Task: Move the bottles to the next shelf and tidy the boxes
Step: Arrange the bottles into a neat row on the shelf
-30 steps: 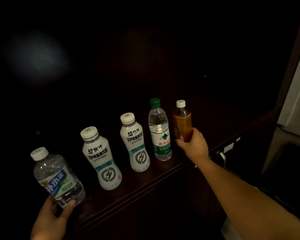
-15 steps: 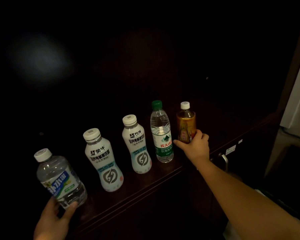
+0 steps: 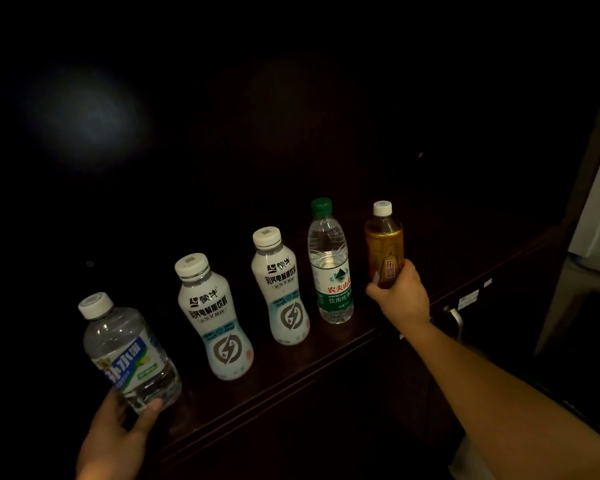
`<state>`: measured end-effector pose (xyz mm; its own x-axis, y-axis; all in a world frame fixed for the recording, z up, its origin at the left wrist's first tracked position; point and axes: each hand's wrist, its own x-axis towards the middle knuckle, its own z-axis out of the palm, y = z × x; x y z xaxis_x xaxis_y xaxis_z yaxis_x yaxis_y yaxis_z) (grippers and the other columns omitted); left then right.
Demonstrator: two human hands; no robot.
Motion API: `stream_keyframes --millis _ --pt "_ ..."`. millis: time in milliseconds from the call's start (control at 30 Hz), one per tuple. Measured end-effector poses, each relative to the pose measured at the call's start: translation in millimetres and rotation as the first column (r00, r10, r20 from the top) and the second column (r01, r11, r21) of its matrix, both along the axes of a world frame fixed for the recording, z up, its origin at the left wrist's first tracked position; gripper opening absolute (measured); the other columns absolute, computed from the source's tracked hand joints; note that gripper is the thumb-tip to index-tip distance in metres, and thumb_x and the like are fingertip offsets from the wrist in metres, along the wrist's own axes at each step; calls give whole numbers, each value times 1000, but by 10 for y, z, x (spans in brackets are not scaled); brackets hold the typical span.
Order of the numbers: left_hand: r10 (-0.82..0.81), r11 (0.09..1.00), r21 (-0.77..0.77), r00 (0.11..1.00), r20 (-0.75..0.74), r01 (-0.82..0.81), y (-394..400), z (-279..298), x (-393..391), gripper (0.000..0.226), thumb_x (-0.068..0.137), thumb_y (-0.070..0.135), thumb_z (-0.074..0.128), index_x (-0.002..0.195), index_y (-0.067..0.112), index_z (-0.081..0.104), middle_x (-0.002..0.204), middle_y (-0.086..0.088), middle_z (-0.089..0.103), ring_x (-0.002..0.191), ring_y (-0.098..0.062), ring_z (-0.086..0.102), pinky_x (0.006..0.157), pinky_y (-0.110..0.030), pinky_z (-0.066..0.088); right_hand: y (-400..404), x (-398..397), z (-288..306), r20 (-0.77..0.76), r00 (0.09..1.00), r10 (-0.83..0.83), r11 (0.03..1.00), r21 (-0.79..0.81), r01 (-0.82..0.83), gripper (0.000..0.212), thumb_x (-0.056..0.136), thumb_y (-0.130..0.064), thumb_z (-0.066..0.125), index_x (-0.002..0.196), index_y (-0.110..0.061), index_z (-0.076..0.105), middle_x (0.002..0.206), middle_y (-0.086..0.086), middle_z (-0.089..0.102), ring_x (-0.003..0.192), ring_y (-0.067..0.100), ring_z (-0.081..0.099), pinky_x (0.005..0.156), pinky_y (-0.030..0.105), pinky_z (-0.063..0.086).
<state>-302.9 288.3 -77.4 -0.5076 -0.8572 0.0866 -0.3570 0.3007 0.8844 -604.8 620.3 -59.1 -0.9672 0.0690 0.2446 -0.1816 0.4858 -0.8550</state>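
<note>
At the shelf's (image 3: 291, 372) front edge, each hand gripped a bottle: left hand (image 3: 118, 441) the clear bottle (image 3: 129, 358), right hand (image 3: 400, 296) the amber bottle (image 3: 383, 251); low grips risked tipping.

"农夫山泉" on green-capped bottle (image 3: 330, 265)

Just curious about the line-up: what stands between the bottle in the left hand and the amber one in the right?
In the head view, three bottles: two white bottles, then a green-capped water bottle, all upright on the shelf.
</note>
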Motion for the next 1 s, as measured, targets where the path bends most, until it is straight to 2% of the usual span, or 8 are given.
stream_keyframes --millis 133,333,433,600,733,800,900,1000 --pt "-1 1000 -23 1000 17 2 17 15 6 69 76 8 77 138 14 46 132 -18 57 122 -35 52 105 -43 34 46 -31 8 37 997 64 998 -18 -63 72 68 -37 80 126 -16 43 104 0 58 94 27 62 75 35 49" --pt "-12 997 -73 1000 25 13 62 41 29 65 78 14 77 136 15 48 130 -16 59 122 -34 53 102 -44 36 94 -66 20 57 989 138 990 -24 -136 70 69 -35 80 125 -17 43 103 -2 62 97 25 63 89 47 52" --pt "-30 996 -84 999 25 32 60 36 38 61 79 14 75 134 16 49 130 -13 60 122 -32 53 103 -42 36 99 -81 16 61 987 147 989 -27 -145 70 69 -35 80 126 -17 43 101 -4 61 97 24 62 89 46 52" --pt "-42 996 -74 998 37 45 27 2 46 63 80 18 75 136 21 47 133 -9 59 122 -28 53 104 -43 38 136 -113 -10 70 982 175 983 -61 -171 68 71 -32 82 126 -18 44 111 3 62 101 26 61 79 34 47" --pt "-34 996 -83 998 49 38 21 -5 49 63 79 25 76 135 30 46 130 -1 61 119 -24 56 100 -42 42 240 -54 2 63 980 188 975 -135 -178 82 70 -33 84 137 -14 41 131 11 57 118 31 56 94 44 48" --pt "-53 996 -74 998 41 55 18 -7 49 64 79 26 75 136 32 45 130 1 61 119 -21 56 101 -44 43 293 103 -4 9 998 58 983 -174 -56 87 75 -34 80 146 -14 34 142 13 48 128 32 49 100 47 44" --pt "-75 997 -24 997 29 76 17 9 50 66 80 28 74 138 33 42 133 2 59 121 -20 55 103 -48 42 245 549 -48 -160 984 -73 984 -170 46 66 79 -36 72 137 -24 43 130 9 53 116 27 54 91 42 45" --pt "-80 997 -17 997 12 80 58 55 62 65 81 26 73 138 34 42 134 3 58 122 -19 54 103 -47 42 -41 1075 -96 -182 979 86 975 -185 -120 55 82 -33 72 132 -29 49 119 -2 59 104 17 59 84 33 46"
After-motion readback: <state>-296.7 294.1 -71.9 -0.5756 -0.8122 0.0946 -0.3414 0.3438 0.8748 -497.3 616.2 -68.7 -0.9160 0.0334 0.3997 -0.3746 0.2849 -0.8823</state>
